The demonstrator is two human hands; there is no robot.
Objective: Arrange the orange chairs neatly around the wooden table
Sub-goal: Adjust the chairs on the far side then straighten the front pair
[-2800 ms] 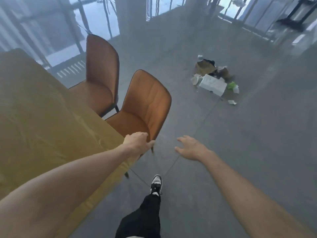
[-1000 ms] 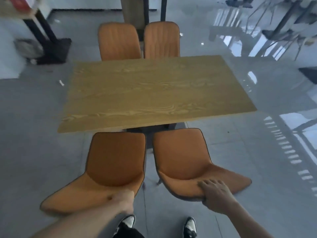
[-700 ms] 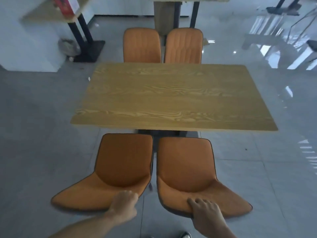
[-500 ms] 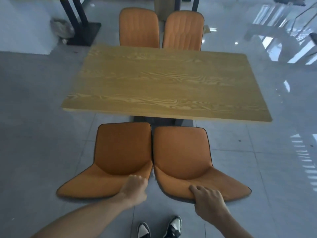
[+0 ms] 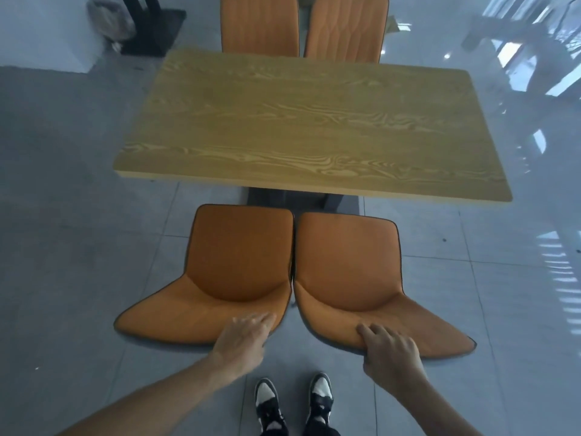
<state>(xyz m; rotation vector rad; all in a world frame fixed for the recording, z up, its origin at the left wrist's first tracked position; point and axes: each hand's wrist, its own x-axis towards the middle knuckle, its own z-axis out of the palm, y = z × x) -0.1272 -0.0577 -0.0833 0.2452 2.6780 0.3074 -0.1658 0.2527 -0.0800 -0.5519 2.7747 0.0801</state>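
Note:
The wooden table (image 5: 314, 127) stands straight ahead of me. Two orange chairs (image 5: 259, 25) (image 5: 345, 29) sit side by side at its far edge. On my side, the left orange chair (image 5: 239, 253) and the right orange chair (image 5: 345, 265) stand close together, their seats facing the table and their front edges just short of it. My left hand (image 5: 243, 339) lies on the top of the left chair's backrest with its fingers stretched out and blurred. My right hand (image 5: 390, 350) grips the top edge of the right chair's backrest.
The table's dark base (image 5: 301, 199) shows under its near edge. A black pedestal foot (image 5: 151, 29) and a grey bag (image 5: 108, 22) stand at the back left by a white wall. Other furniture (image 5: 515, 42) is at the back right. My shoes (image 5: 270, 404) are just behind the chairs.
I came round from the table's side to behind the two near chairs. They now stand closer together and straighter. My left hand has gone from a closed grip to stretched fingers.

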